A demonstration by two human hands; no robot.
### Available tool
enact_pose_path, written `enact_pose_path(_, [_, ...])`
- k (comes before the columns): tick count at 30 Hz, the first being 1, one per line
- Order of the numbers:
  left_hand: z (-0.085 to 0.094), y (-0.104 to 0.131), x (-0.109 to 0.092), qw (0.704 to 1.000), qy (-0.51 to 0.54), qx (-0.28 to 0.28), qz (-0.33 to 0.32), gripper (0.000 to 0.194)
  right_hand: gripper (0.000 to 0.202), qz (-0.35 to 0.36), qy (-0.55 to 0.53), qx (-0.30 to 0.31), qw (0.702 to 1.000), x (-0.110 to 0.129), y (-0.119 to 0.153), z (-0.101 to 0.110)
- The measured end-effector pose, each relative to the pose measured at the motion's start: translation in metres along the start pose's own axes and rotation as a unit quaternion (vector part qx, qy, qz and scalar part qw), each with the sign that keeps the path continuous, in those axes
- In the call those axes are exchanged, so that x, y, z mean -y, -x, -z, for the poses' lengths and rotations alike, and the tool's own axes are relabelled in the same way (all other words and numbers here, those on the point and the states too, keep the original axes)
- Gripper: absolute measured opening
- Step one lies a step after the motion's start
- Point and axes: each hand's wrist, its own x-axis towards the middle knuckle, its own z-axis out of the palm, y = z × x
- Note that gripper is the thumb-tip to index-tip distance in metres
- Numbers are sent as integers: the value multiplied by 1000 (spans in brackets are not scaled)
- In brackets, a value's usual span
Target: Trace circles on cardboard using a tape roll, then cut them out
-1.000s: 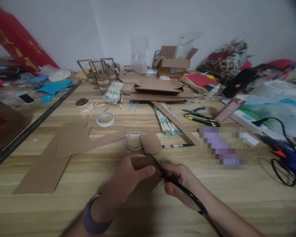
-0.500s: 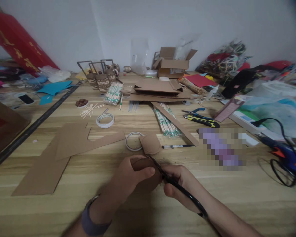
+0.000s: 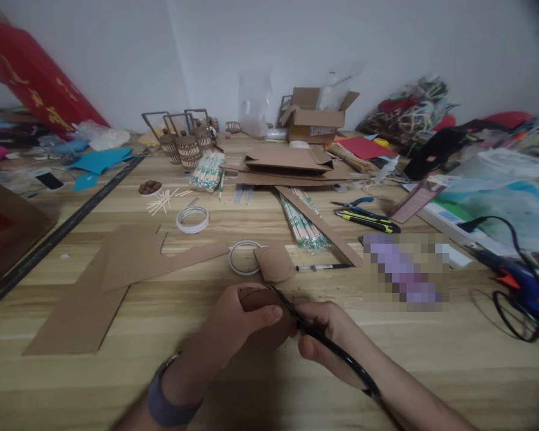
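My left hand (image 3: pixel 240 320) grips a brown piece of cardboard (image 3: pixel 269 332), thumb on its upper face and fingers hidden behind it. In my right hand (image 3: pixel 330 335) is a pair of black-handled scissors (image 3: pixel 312 328). Their blades reach over the cardboard's upper right edge, and whether they are fully closed is hard to see. Just beyond the hands lies a small cardboard piece (image 3: pixel 275 263) with a round shape on it. A roll of tape (image 3: pixel 230 254) touches or nearly touches its left side, and a black pen (image 3: pixel 323 267) lies to its right.
Cardboard offcuts (image 3: pixel 78 317) lie to the left, near another tape roll (image 3: pixel 193 220). Yellow-black cutters (image 3: pixel 366 219) and pliers (image 3: pixel 362 202) sit right of the packaged sticks (image 3: pixel 303 224). A glue gun (image 3: pixel 516 284) with a looping cable is far right. Stacked cardboard (image 3: pixel 287 158) lies behind.
The scissor blades seem slightly closer together over the cardboard edge. Both hands keep nearly the same place; the view has shifted very slightly.
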Motion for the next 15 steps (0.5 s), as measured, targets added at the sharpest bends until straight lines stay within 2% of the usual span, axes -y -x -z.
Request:
enact_pose_path(5, [2,-1,2,1000,-12,2,2,27,64,-5,-4,1,1000,0,0,-1])
enact_pose_path(8, [3,-1,2,1000,-13,16,-3,25,57,3,-3,3,1000,-2,1,0])
enact_pose_path(12, [3,0,0,1000,-20,6,8,27,47,-5,-3,5,1000,-4,1,1])
enact_pose_path(15, [4,0,-1,999,-30,12,9,27,51,-16,4,1,1000,-5,2,1])
